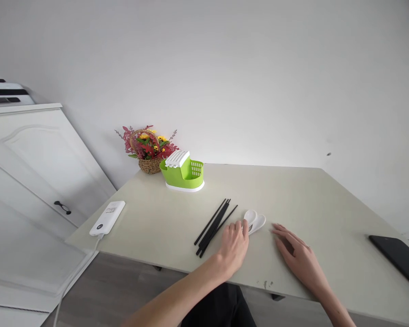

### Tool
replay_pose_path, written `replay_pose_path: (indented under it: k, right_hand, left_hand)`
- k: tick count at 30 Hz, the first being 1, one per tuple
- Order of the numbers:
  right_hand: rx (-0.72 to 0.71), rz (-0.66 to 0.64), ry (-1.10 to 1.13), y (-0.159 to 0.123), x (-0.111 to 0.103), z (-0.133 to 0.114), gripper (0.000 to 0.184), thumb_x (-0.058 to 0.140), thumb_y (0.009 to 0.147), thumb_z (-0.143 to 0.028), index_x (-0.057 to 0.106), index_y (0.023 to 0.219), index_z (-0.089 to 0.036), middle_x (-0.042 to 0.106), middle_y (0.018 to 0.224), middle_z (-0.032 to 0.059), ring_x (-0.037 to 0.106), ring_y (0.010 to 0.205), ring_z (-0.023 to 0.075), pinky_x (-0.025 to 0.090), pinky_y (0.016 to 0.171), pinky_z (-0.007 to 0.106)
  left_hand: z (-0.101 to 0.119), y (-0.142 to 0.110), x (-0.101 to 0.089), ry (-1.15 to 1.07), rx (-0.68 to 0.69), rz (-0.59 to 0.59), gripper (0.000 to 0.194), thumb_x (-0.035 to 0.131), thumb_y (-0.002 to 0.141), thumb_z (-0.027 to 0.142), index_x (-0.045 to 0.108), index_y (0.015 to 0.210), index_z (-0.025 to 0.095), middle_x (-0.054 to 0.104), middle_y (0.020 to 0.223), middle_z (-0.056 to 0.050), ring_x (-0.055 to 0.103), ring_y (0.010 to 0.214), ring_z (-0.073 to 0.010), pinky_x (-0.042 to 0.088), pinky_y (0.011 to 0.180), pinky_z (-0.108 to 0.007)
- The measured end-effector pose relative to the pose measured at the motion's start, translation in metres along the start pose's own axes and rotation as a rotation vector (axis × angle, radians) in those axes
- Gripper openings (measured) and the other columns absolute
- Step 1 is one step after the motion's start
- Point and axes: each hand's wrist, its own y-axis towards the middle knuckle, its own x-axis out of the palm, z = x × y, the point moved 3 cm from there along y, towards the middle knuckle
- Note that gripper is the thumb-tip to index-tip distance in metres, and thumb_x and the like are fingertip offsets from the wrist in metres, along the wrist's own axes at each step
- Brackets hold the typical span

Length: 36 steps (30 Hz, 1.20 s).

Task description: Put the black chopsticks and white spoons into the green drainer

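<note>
Two white spoons lie side by side on the table, bowls pointing away from me. My left hand is over their handles, its fingers curled down against the nearer spoon; the handles are mostly hidden under it. To the right of the spoons, my right hand rests on the tabletop with fingers stretched out and nothing in them. Several black chopsticks lie in a loose, slanting bundle just left of my left hand. Farther back stands a green and white utensil caddy.
A wicker basket of artificial flowers stands behind the caddy. At the table's left edge lies a white power bank with a cable hanging down. A black phone lies at the right edge. White cabinets stand to the left.
</note>
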Motion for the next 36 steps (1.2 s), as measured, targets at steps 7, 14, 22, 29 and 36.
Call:
replay_pose_path:
  k: [7,14,22,29,36]
  right_hand:
    - [0.006,-0.006,0.003,0.000,-0.001,-0.001,0.039,0.044,0.101,-0.051,0.067,0.128,-0.035,0.058,0.153,-0.0025,0.051,0.144,0.0256,0.049,0.112,0.047]
    - [0.006,-0.007,-0.009,-0.001,-0.001,-0.001,0.039,0.045,0.101,-0.050,0.068,0.127,-0.034,0.058,0.153,-0.0016,0.051,0.143,0.0273,0.049,0.112,0.048]
    - [0.009,0.010,-0.027,-0.001,0.000,-0.001,0.039,0.045,0.100,-0.050,0.069,0.126,-0.034,0.060,0.151,-0.0007,0.052,0.143,0.0282,0.052,0.109,0.048]
    - [-0.001,0.006,-0.025,0.000,0.001,0.001,0.039,0.045,0.100,-0.052,0.069,0.125,-0.033,0.060,0.150,0.0001,0.051,0.143,0.0290,0.046,0.114,0.051]
    - [0.002,0.016,-0.011,0.001,-0.001,-0.001,0.039,0.045,0.101,-0.050,0.068,0.129,-0.035,0.061,0.149,-0.0006,0.049,0.145,0.0300,0.048,0.113,0.053]
  left_hand:
    - [-0.027,-0.018,-0.027,-0.117,-0.007,0.085,0.060,0.066,0.098,0.047,0.049,0.146,0.015,0.067,0.122,-0.017,0.067,0.105,-0.0327,0.055,0.093,-0.047]
    - [-0.156,-0.005,-0.092,-0.181,-0.149,0.447,0.050,0.045,0.106,0.054,0.055,0.136,0.016,0.058,0.137,-0.019,0.053,0.130,-0.0345,0.042,0.112,-0.053]
    - [-0.292,0.029,-0.079,-0.134,-0.420,0.449,0.052,0.035,0.108,0.047,0.050,0.147,0.016,0.045,0.160,-0.018,0.035,0.150,-0.0398,0.020,0.122,-0.069]
    - [-0.293,0.029,-0.063,-0.239,-0.324,0.383,0.059,0.025,0.111,0.051,0.042,0.155,0.016,0.035,0.168,-0.015,0.036,0.153,-0.0296,0.036,0.123,-0.049]
    - [-0.246,0.058,-0.064,-0.312,-0.233,0.364,0.055,0.030,0.111,0.049,0.040,0.157,0.021,0.031,0.170,-0.011,0.040,0.152,-0.0278,0.043,0.119,-0.044]
